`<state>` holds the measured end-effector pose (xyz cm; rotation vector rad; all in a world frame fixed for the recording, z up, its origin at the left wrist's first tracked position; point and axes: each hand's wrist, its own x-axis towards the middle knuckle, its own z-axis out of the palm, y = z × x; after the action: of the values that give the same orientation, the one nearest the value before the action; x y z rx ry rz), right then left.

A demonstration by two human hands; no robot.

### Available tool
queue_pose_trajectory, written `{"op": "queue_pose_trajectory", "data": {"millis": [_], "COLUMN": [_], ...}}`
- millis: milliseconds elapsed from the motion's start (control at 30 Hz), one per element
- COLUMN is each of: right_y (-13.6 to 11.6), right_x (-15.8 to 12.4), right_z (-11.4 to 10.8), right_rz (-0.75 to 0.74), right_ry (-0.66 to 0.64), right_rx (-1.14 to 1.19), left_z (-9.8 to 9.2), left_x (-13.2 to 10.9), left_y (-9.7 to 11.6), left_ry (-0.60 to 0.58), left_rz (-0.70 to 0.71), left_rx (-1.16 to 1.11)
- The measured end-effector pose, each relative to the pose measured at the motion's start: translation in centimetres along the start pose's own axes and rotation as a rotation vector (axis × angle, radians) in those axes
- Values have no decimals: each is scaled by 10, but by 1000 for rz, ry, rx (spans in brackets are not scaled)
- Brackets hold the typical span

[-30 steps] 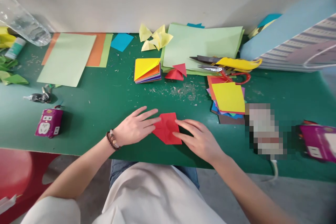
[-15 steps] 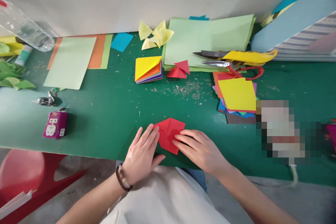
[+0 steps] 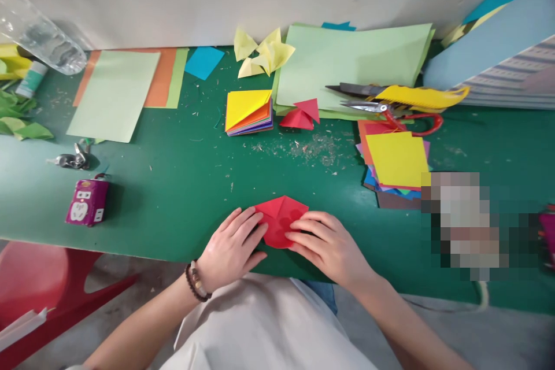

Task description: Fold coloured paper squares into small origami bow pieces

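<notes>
Left hand (image 3: 229, 250) and right hand (image 3: 328, 248) lie with open, flat fingers on the folded red origami paper (image 3: 281, 221), not pinching it.

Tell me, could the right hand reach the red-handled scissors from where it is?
Probably yes: the right hand rests on folded red paper, and only a flat paper stack lies near the scissors.

The red paper (image 3: 281, 221) is turning from a slanted, lopsided shape into a squat, rounded one with its point up, while the left hand (image 3: 229, 250) is swinging round, fingers coming to lie rightward against it.
</notes>
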<state>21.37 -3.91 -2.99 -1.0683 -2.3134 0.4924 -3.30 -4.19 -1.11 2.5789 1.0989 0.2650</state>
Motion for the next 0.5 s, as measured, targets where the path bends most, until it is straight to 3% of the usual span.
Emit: {"op": "queue_pose_trajectory", "data": {"millis": [233, 500], "right_y": [-11, -21], "right_x": [15, 21], "right_z": [6, 11], "right_rz": [216, 398], "right_ry": [-3, -33], "right_rx": [27, -61], "left_z": [-1, 0], "left_x": [-8, -6], "left_y": [-12, -19], "left_ry": [-59, -37], "left_rz": [118, 243], "left_rx": [-7, 6]}}
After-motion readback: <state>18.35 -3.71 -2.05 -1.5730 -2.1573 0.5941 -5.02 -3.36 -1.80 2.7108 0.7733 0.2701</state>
